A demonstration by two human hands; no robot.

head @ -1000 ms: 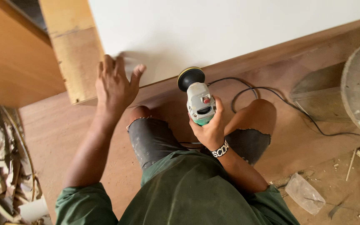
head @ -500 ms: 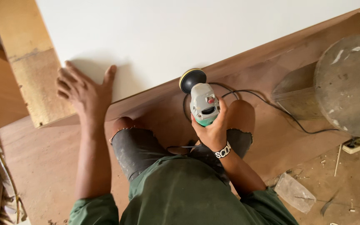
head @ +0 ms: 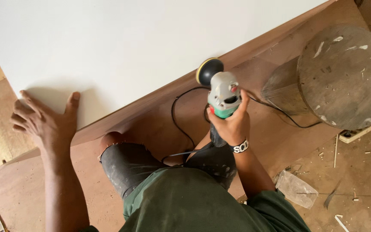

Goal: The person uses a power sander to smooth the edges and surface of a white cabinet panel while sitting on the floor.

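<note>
Head view showed the right hand [head: 232,124] wrapped tightly around a grey and green handheld electric sander [head: 222,94], whose round black pad [head: 208,70] met the near edge of the large white flat panel [head: 142,38]. The left hand [head: 46,122] lay open, fingers spread, flat on the panel's near left part. A round grey wooden drum [head: 344,73] stood far right.

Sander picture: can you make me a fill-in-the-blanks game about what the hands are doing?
1. The right hand grips a grey and green ____.
2. The left hand lies flat on the ____ board.
3. The sander's black cord trails across the ____ sheet.

Missing words: sander; white; brown
</note>
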